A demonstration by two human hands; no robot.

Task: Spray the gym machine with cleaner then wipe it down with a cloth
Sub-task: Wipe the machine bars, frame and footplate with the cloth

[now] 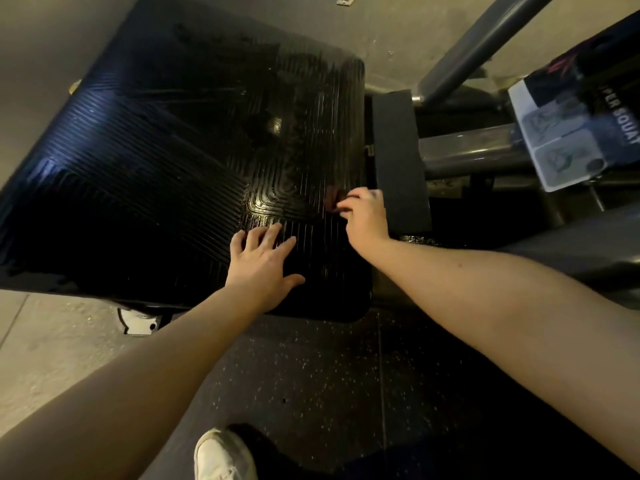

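The gym machine's black ribbed foot platform [180, 161] fills the upper left and shines wet around its middle. My left hand [261, 261] lies flat on the platform's near right part, fingers spread and straight. My right hand [365, 214] is at the platform's right edge with its fingers curled down onto a small, dark reddish, blurred bunch that looks like a cloth [333, 199], mostly hidden under the fingertips. No spray bottle is in view.
A black foam pad [398, 157] stands right of the platform, beside grey steel frame tubes [471, 154]. An instruction placard [568, 133] reading "SQUAT" hangs at the far right. Speckled black rubber floor [311, 375] lies below, with my white shoe [221, 455] on it.
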